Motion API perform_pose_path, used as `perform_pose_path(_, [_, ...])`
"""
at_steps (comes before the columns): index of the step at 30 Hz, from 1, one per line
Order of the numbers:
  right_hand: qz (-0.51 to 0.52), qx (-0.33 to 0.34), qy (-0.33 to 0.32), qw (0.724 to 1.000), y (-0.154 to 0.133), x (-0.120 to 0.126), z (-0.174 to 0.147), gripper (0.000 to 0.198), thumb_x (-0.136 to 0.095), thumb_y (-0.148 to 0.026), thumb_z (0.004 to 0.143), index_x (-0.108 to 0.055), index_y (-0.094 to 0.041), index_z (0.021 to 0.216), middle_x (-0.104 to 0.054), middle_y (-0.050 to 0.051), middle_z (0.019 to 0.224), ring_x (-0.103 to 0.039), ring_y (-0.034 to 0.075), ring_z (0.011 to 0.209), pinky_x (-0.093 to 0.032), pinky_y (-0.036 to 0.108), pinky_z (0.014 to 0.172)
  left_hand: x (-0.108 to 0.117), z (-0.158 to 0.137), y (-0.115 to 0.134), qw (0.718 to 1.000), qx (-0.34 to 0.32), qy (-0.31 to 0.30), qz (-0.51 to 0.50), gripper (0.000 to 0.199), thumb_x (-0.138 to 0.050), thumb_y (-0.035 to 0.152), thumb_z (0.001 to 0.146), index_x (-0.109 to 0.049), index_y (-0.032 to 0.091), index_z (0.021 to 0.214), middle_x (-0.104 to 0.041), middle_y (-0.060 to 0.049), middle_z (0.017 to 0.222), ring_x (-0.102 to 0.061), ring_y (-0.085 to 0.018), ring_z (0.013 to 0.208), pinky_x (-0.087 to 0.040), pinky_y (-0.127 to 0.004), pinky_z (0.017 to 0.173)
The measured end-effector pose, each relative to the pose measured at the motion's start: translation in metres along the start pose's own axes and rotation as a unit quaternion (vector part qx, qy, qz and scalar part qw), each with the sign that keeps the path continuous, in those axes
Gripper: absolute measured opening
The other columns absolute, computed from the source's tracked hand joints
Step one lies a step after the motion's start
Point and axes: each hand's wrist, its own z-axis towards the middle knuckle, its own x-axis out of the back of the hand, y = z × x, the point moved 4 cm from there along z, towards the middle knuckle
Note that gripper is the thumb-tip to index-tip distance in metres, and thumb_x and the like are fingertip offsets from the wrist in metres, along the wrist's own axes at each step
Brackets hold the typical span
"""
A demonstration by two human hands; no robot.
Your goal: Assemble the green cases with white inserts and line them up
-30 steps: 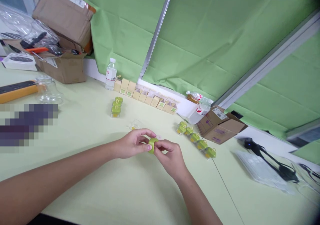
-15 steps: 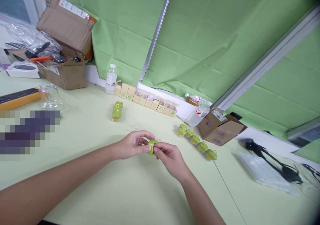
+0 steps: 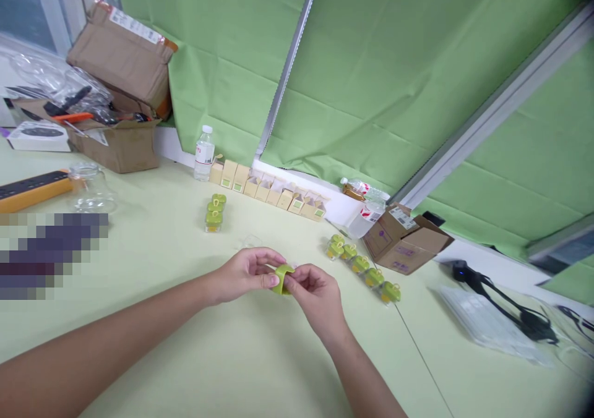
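Note:
Between my hands, above the table, is a small green plastic lid (image 3: 282, 279) with its hollow side turned toward my right. My left hand (image 3: 245, 274) pinches its left edge between thumb and fingers. The fingertips of my right hand (image 3: 317, 291) reach into the hollow; whether they grip the lid or some small part inside is hidden. Just beyond my left hand lies a clear plastic piece (image 3: 250, 241). A short row of green-lidded clear containers (image 3: 214, 220) stands to the left, and a longer row of similar containers (image 3: 360, 264) runs along the right.
Small cardboard boxes (image 3: 263, 190) line the back edge beside an upright water bottle (image 3: 203, 153). More bottles (image 3: 366, 216) lean near an open carton (image 3: 403, 240). A black strap device (image 3: 503, 300) rests on plastic sleeves at right; a power strip (image 3: 37, 189) and glass jar (image 3: 90, 186) are left.
The green lid has turned a little in my fingers, and my right fingers sit deeper against its hollow side. The camera view has tilted slightly; the containers and boxes stand as before.

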Motion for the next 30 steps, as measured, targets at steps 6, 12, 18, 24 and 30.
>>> perform_pose_path(6, [0.121, -0.07, -0.045, 0.989, 0.001, -0.008, 0.0, 0.039, -0.083, -0.042, 0.07, -0.057, -0.021, 0.09, -0.065, -0.001, 0.085, -0.062, 0.014, 0.067, -0.057, 0.03, 0.057, -0.008, -0.001, 0.003, 0.999, 0.03, -0.006, -0.044, 0.043, -0.071, 0.04, 0.087, -0.068, 0.015, 0.121, -0.07, -0.014, 0.117, -0.068, -0.026, 0.103, -0.055, -0.044, 0.094])
perform_pose_path(12, [0.147, -0.073, -0.045, 0.985, -0.002, -0.013, -0.003, 0.033, -0.081, -0.041, 0.074, -0.061, -0.02, 0.089, -0.067, 0.001, 0.081, -0.06, 0.013, 0.068, -0.053, 0.025, 0.057, -0.008, 0.002, 0.001, 0.998, 0.024, 0.002, -0.056, 0.038, -0.066, 0.042, 0.09, -0.07, 0.014, 0.116, -0.072, -0.012, 0.113, -0.068, -0.025, 0.103, -0.053, -0.042, 0.095])
perform_pose_path(18, [0.149, -0.09, -0.052, 0.983, -0.004, -0.015, -0.005, 0.033, -0.083, -0.042, 0.072, -0.062, -0.019, 0.085, -0.066, 0.002, 0.084, -0.061, 0.015, 0.074, -0.055, 0.029, 0.063, -0.002, 0.006, -0.002, 0.997, -0.002, 0.069, 0.027, 0.023, -0.074, 0.034, 0.084, -0.072, 0.013, 0.091, -0.072, -0.007, 0.089, -0.066, -0.018, 0.084, -0.052, -0.03, 0.08])
perform_pose_path(24, [0.169, -0.056, -0.078, 0.981, -0.006, -0.018, -0.006, 0.03, -0.083, -0.037, 0.073, -0.061, -0.018, 0.081, -0.063, -0.001, 0.076, -0.058, 0.013, 0.068, -0.05, 0.027, 0.064, 0.002, 0.007, -0.006, 0.996, 0.007, 0.078, 0.038, 0.024, -0.078, 0.032, 0.078, -0.068, 0.013, 0.088, -0.069, -0.005, 0.085, -0.065, -0.016, 0.079, -0.051, -0.029, 0.075])
perform_pose_path(30, [0.151, -0.055, -0.077, 0.984, -0.008, -0.019, -0.007, 0.03, -0.083, -0.038, 0.072, -0.06, -0.019, 0.08, -0.06, -0.002, 0.073, -0.056, 0.012, 0.066, -0.048, 0.026, 0.062, -0.001, 0.005, -0.005, 0.998, 0.024, 0.052, 0.034, 0.026, -0.08, 0.031, 0.076, -0.067, 0.012, 0.088, -0.069, -0.005, 0.082, -0.065, -0.017, 0.077, -0.052, -0.03, 0.073])
